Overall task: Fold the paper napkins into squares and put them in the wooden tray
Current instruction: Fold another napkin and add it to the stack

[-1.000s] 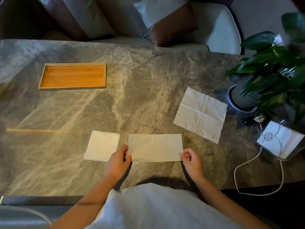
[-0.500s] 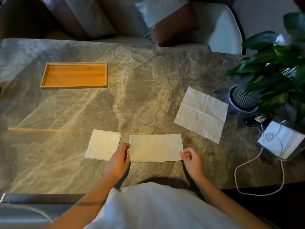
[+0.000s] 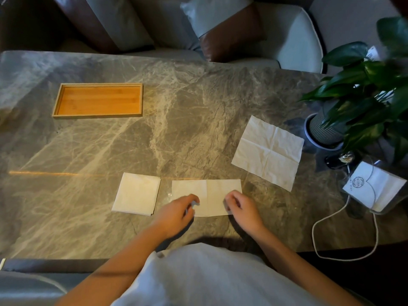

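Observation:
A half-folded napkin (image 3: 209, 189) lies as a long rectangle near the table's front edge. My left hand (image 3: 177, 215) rests on its left near part, fingers curled and pinching at the paper. My right hand (image 3: 242, 212) covers its right near corner, fingers bent onto the paper. To the left lies a folded square napkin stack (image 3: 136, 194), apart from my hands. An unfolded napkin (image 3: 268, 150) lies flat further right. The wooden tray (image 3: 97, 116) sits far left at the back with nothing in it.
A potted plant (image 3: 362, 102) stands at the right edge, with a napkin packet (image 3: 375, 186) and a white cable (image 3: 344, 259) in front of it. Sofa cushions (image 3: 229, 29) lie beyond the marble table (image 3: 176, 133).
Both hands have slid inward from the napkin's near corners, so that they now lie over the paper. The napkins and tray have not moved.

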